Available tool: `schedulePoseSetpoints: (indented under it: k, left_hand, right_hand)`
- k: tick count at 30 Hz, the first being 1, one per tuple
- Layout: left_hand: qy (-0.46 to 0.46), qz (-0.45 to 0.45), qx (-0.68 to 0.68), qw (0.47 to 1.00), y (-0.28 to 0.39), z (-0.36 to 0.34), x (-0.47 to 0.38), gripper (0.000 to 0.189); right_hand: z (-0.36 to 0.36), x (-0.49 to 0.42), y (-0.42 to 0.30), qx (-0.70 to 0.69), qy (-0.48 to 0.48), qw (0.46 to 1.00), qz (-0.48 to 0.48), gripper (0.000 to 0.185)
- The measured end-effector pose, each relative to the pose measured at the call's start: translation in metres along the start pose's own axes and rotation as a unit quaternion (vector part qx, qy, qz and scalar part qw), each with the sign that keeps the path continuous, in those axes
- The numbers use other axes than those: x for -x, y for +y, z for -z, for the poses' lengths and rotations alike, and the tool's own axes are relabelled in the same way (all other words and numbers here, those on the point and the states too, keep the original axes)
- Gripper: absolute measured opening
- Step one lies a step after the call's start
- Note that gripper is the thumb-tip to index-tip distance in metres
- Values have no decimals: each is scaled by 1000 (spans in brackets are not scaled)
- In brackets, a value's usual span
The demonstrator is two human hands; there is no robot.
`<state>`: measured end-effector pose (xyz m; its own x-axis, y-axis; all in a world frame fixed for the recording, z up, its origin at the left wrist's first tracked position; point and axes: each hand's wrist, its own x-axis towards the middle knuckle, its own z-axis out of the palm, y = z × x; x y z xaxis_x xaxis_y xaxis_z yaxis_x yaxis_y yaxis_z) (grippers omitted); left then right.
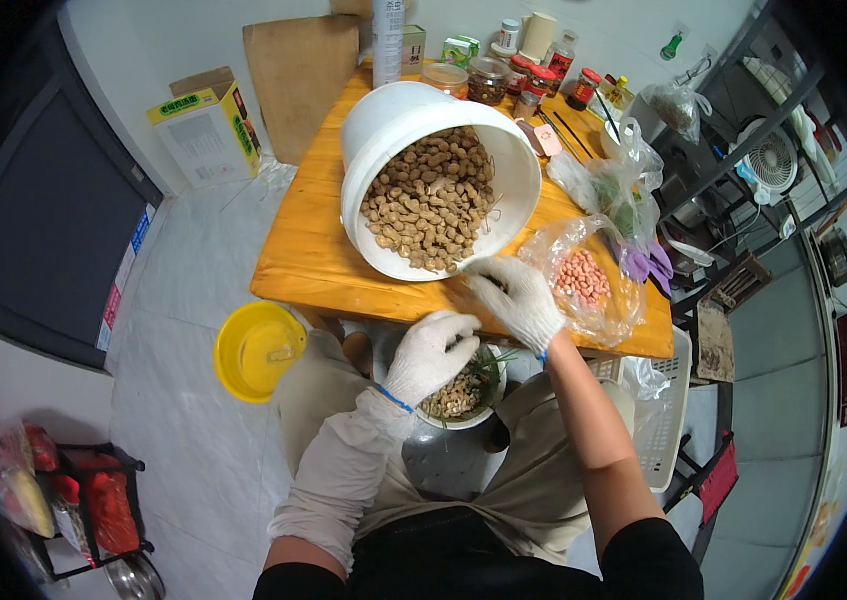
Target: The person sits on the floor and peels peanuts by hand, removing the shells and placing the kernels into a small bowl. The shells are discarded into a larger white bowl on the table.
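Observation:
A white plastic bucket (pixel 382 124) lies tipped on its side on the wooden table (pixel 303 255), its mouth facing me. Unshelled peanuts (pixel 431 202) fill its lower part. My right hand (pixel 517 296), in a white knit glove, is at the bucket's lower rim with fingers curled; their tips are partly hidden. My gloved left hand (pixel 434 356) is bent just off the table's front edge, above a bowl of peanut shells and green scraps (pixel 457 397) between my legs. Whether either hand grips a peanut is unclear. Shelled pink peanuts (pixel 582 277) lie in a clear plastic bag (pixel 618 319) right of my right hand.
Jars and bottles (pixel 487 81) line the table's back, with an aerosol can (pixel 388 45) beside them. Chopsticks (pixel 572 135) and tied plastic bags (pixel 618 187) lie on the right. A yellow basin (pixel 258 352) stands on the floor at left, a white plastic basket (pixel 667 420) at right.

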<state>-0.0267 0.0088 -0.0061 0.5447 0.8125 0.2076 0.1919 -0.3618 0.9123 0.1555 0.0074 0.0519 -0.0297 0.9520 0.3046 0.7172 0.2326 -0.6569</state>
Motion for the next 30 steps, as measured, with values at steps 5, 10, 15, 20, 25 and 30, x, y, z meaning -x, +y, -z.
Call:
schedulePoseSetpoints:
  k: [5,10,15,20,25,30]
  left_hand:
    - [187,44,68,979,-12,7,-3,29]
    - [201,145,190,950,-14,18,-4,27]
    - [209,161,251,931,-6,25,-5,26]
    - [235,119,296,918,-2,26,-5,28]
    - [248,66,293,921,-1,20,-8,34]
    - [216,2,165,962,1,4,-11,30]
  right_hand:
    - [-31,-54,-23,67,-6,993,92,17]
    - [-57,-80,-37,163,-48,979,110,17]
    - [-68,-92,-40,200,-63,971,119,20]
    - [-51,-79,-23,-79,-15,996,27,22]
    - [-14,-38,-26,-374,-128,899,-188,30]
    - [-15,9,-14,-509,-102,821,-239,32]
